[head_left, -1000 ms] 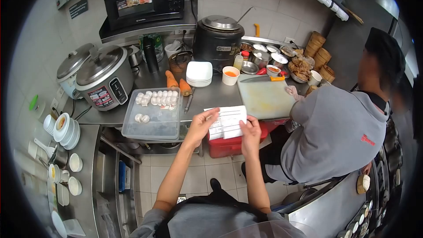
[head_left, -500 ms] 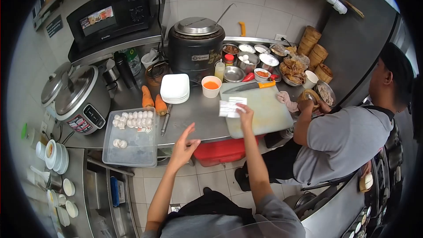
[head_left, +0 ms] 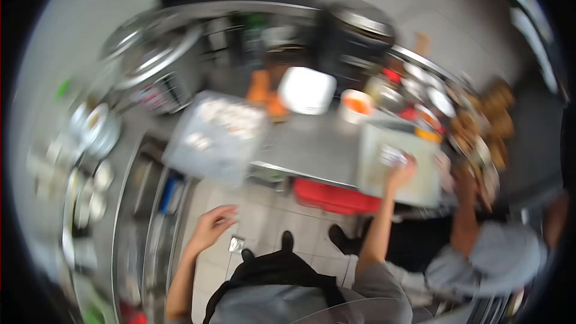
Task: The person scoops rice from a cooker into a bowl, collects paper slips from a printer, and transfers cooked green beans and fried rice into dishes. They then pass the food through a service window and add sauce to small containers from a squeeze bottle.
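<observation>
My right hand is over the cutting board, closed on white paper slips that look printed. My left hand hangs in front of the counter, above the floor; its fingers are loosely bent and apart, and nothing shows in them. Nearest to it is a clear plastic tray holding rows of small white balls or dumplings. A stack of white square plates, carrots and a cup with orange contents are on the counter. Motion blurs the whole view.
A co-worker in grey stands at the right, hands among bowls and bamboo steamers. A dark soup warmer and a rice cooker are at the back. A red container sits under the counter. Bowls line the left shelf.
The view has swung, so the counter appears turned and shifted to the right. My left hand has dropped back from the counter edge. The slips are still in my right hand.
</observation>
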Tool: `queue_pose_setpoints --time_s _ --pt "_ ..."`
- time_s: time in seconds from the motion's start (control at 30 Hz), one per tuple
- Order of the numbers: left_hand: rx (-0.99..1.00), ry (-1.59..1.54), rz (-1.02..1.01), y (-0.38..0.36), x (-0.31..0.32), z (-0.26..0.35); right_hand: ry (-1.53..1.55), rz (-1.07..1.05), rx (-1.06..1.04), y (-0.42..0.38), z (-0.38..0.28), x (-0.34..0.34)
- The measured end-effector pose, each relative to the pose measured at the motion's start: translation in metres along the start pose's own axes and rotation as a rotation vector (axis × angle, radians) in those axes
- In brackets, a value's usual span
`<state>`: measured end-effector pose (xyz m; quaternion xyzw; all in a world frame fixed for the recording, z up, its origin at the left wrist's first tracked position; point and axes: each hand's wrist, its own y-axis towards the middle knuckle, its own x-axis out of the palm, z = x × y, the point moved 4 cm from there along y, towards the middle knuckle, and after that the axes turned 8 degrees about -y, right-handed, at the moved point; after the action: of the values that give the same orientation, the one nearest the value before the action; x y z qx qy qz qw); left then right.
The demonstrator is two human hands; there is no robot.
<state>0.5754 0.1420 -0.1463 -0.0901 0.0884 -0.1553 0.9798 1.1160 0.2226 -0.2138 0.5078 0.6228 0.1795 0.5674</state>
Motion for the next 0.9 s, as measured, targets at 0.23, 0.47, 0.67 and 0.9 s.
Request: queue_pose_setpoints --time_s 0.23,0.47,0.67,0.9 --pt "0.460 0.409 0.240 -0.051 -0.007 0.017 1.087 -0.940 0.100 -0.190 -0.247 -0.033" --pt "0.632 0.853 0.576 -0.203 -0.076 -0.013 1.395 -2.718 0.325 -0.386 -0.488 -0.250" --pt "0.443 1.109 0.855 -0.391 -0.122 -0.087 0.992 -3.773 0.538 -0.464 -0.579 -0.463" --pt "0.123 1.454 1.307 -0.543 -0.131 -0.157 0.911 -3.867 -0.306 -0.510 -0.650 -0.588"
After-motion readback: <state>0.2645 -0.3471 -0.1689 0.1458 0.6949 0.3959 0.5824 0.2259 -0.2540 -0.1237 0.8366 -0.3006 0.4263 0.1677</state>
